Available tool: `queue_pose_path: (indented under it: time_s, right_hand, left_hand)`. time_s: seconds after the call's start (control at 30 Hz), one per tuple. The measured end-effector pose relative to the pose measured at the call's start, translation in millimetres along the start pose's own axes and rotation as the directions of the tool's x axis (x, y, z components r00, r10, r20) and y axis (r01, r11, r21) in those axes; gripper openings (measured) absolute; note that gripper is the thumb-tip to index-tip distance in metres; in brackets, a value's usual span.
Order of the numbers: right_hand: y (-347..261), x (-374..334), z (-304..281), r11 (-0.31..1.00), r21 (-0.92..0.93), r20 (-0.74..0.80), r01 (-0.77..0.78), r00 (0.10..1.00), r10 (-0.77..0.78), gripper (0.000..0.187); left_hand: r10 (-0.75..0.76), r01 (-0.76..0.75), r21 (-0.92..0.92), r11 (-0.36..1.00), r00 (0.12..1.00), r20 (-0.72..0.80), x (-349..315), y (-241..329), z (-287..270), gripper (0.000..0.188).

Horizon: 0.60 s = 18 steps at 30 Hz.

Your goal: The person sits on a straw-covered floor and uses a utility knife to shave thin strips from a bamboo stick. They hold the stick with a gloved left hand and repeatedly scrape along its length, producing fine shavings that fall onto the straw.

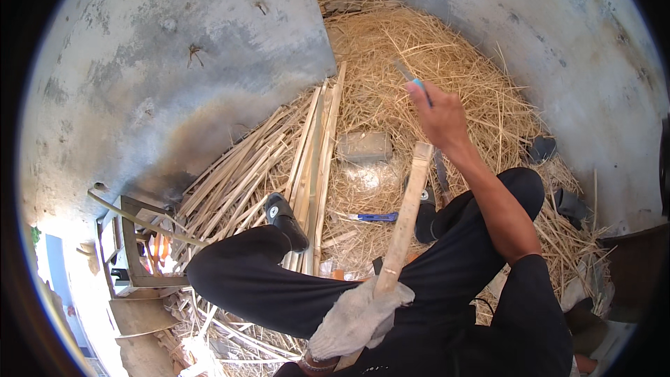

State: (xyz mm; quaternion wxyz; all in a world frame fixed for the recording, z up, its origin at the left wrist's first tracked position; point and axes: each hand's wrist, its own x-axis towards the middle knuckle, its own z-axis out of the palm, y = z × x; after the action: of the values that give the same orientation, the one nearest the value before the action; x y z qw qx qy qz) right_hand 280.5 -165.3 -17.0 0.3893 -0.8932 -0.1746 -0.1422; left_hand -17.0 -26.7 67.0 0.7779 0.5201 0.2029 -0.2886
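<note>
My left hand [357,318], in a pale work glove, is closed around a split bamboo piece [408,213] that slants up and away from my lap, between my knees. My bare right hand [444,120] is raised past the bamboo's far end, apart from it. Its fingers grip a knife [403,70] with a bluish-green part near the blade, which points away to the left. Most of the handle is hidden in my fist. A blue utility knife [377,217] lies on the floor left of the bamboo. Just right of the bamboo's end, a dark long blade [441,171] is partly hidden.
A grey brick-like block [364,146] sits ahead of me. Long bamboo strips [241,164] lie at left, beside a wooden frame [139,280]. Shavings [426,38] heap against the far wall [558,63]. My dark shoe [286,222] is near the strips.
</note>
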Motion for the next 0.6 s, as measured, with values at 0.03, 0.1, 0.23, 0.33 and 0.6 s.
queue_pose_path:
  time_s: [0.03, 0.1, 0.23, 0.33, 0.6]
  right_hand:
    - [-5, 1, -12, 0.998, 0.055, -0.059, 0.03, 0.998, -0.027, 0.051]
    - [-13, -1, -36, 0.986, 0.144, -0.072, 0.089, 0.994, -0.079, 0.05]
    - [-38, -49, -49, 0.915, 0.34, 0.14, 0.218, 0.95, -0.278, 0.041]
    - [-39, -73, -37, 0.845, 0.328, 0.22, 0.423, 0.835, -0.504, 0.038]
    - [-33, -82, -21, 0.825, 0.346, 0.27, 0.447, 0.795, -0.544, 0.043]
  left_hand:
    - [0.044, -0.044, 0.019, 0.999, 0.998, -0.046, 3, 1, -6, 0.029]
    - [0.14, -0.134, 0.055, 0.99, 0.982, -0.129, 8, 6, -22, 0.033]
    - [0.177, -0.243, -0.2, 0.949, 0.938, -0.299, 7, -1, -43, 0.035]
    - [0.189, -0.24, -0.286, 0.928, 0.962, -0.195, 13, -2, -47, 0.036]
    - [0.093, -0.104, -0.041, 0.994, 0.971, -0.22, 29, 3, -19, 0.032]
